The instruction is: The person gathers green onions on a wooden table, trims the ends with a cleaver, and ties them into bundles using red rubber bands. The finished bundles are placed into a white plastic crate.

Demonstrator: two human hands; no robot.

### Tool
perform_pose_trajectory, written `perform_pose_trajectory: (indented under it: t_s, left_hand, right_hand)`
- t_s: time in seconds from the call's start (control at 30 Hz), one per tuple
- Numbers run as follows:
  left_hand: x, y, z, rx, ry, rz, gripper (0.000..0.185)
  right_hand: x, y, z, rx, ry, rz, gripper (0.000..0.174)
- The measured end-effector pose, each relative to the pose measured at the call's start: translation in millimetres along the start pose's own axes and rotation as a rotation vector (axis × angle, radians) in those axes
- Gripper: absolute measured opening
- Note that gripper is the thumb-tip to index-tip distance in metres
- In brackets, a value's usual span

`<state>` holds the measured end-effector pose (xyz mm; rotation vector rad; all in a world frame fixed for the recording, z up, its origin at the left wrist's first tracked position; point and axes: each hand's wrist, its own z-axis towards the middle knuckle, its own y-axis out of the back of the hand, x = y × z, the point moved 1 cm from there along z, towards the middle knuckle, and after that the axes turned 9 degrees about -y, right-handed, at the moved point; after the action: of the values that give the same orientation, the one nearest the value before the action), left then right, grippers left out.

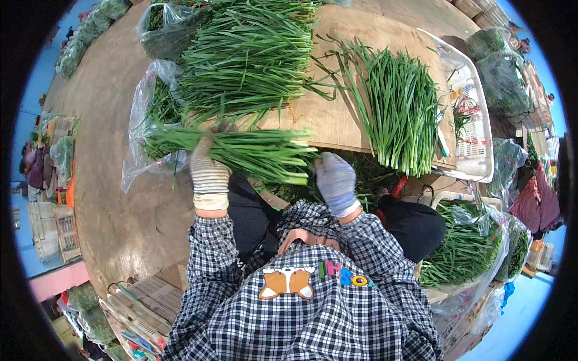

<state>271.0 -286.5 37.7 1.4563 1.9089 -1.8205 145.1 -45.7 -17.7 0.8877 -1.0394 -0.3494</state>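
My left hand (210, 169), in a striped knit glove, grips a bunch of long green leafy stalks, likely garlic chives (262, 153), which lies crosswise with its pale cut ends to the right. Close to those ends is my right hand (335, 180), in a bluish glove, blurred, its fingers curled; whether it pinches a stalk cannot be told. Beyond both hands a wooden board (323, 124) carries a large heap of the same stalks (253, 58) on the left and a smaller pile (399, 108) on the right. A white-handled tool (442, 140) lies beside the smaller pile.
Clear plastic bags of greens (158, 104) stand left of the board. A white plastic crate (483, 131) adjoins its right side. Nearer on the right, another crate (445, 196) holds stalks in plastic. Loose greens lie below the board's front edge. Stacked crates (140, 307) stand at lower left.
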Motion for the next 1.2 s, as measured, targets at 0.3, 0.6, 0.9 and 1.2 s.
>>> perform_pose_trajectory:
  t_s: [0.3,0.6,0.9,1.2]
  left_hand:
    - [-28.4,10.0,14.6,0.047,-0.086,-0.022,0.026]
    - [-19.3,14.6,17.4,0.049,0.026,-0.120,0.022]
    - [-26.6,43.6,34.2,-0.061,-0.033,0.005,0.030]
    - [-5.2,7.8,8.2,-0.063,0.012,-0.034,0.030]
  right_hand:
    - [-17.6,36.0,-2.9,0.286,-0.071,0.223,0.033]
    - [37.6,15.7,10.4,0.157,0.189,0.290,0.013]
    - [-53.4,40.8,-8.0,0.609,-0.242,-0.426,0.022]
    - [62.4,-9.4,53.4,0.231,-0.233,0.345,0.031]
